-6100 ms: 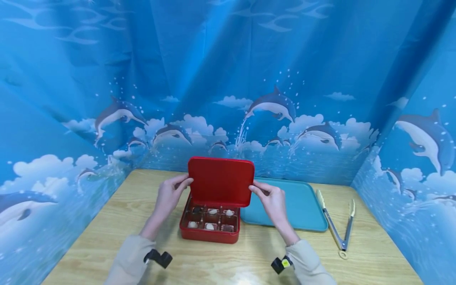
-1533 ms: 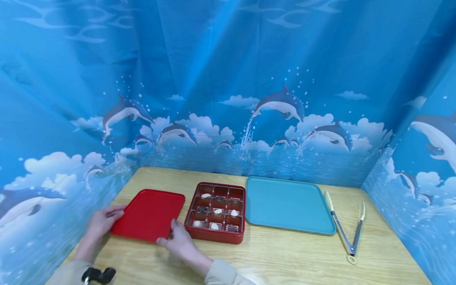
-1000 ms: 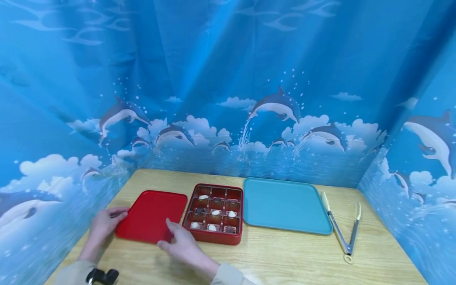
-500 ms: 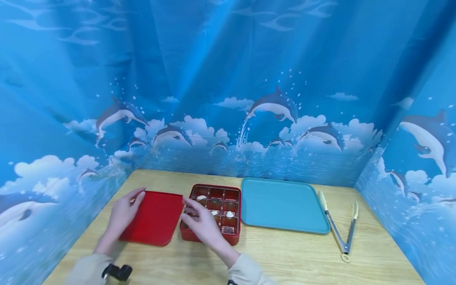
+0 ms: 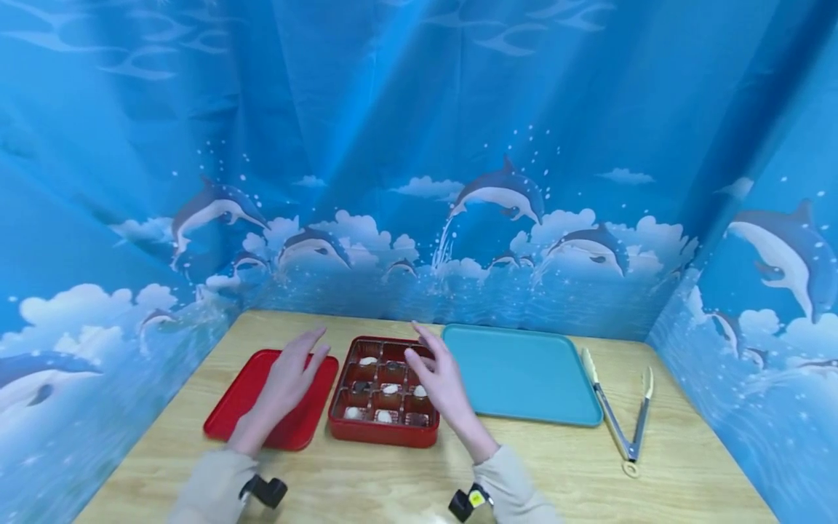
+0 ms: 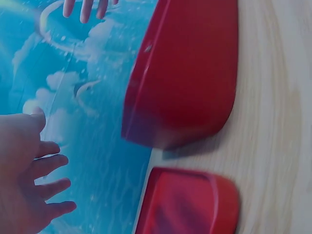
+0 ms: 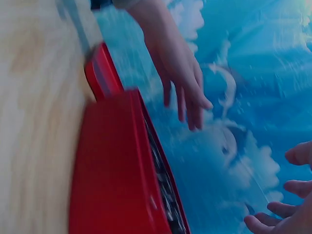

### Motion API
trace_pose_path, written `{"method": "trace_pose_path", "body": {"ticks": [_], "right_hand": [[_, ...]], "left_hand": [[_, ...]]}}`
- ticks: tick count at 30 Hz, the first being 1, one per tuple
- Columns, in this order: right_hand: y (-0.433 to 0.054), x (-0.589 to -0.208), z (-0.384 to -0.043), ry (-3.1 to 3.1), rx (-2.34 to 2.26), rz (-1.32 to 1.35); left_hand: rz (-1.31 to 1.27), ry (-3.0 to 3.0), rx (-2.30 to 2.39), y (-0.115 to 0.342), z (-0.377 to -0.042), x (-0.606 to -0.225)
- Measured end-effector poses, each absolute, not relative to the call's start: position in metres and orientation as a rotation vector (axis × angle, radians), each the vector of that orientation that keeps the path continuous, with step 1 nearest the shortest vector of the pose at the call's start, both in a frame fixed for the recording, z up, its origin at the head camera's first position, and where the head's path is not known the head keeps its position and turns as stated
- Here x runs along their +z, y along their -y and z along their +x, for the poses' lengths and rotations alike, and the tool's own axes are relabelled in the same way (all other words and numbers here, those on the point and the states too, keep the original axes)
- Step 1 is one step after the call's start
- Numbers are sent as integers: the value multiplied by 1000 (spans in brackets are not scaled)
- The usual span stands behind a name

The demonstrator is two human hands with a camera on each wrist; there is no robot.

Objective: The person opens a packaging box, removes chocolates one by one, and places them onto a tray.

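Holds the left hand (image 5: 286, 378) and the right hand (image 5: 447, 378) raised over the wood-grained counter (image 5: 373, 484), with fingers spread wide and nothing gripped in either. Has the left hand above the red lid (image 5: 304, 411), clear of it, with fingertips pointing away and slightly inward. Has the right hand above the right side of the red box (image 5: 382, 435), with thumb and fingers apart. Shows the lid lying flat beneath the left hand, just beside the box, with its raised rim upward. Shows the box between the hands, uncovered and split into compartments, bearing small white pieces (image 5: 390, 389) and dark pieces (image 5: 360, 387). Going from left hand toward right hand, reads white, white, dark in the nearest row and dark, white, white in the middle row; leaves the far right corner partly hidden behind the right hand. Just to the right of the right hand, has a flat turquoise tray (image 5: 530, 371). Farther right, past the tray, has metal tongs (image 5: 614, 421) lying with arms spread and pale tips pointing away. Beyond both hands, faces a blue curtain (image 5: 360, 145) printed with dolphins.
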State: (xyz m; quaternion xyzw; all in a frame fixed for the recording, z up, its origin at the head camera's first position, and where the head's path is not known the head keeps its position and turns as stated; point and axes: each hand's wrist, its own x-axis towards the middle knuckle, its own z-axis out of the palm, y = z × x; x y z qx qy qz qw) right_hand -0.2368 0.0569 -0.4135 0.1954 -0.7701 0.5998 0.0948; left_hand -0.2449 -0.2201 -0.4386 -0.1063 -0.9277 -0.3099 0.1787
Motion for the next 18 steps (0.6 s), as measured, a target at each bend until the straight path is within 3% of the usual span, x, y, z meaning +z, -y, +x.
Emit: {"method": "trace_pose_path", "body": {"ticks": [18], "right_hand": [[-224,-413,-262,2601,994,43]], "left_hand": [[-425,2791,-712,194,-245,-459]]}}
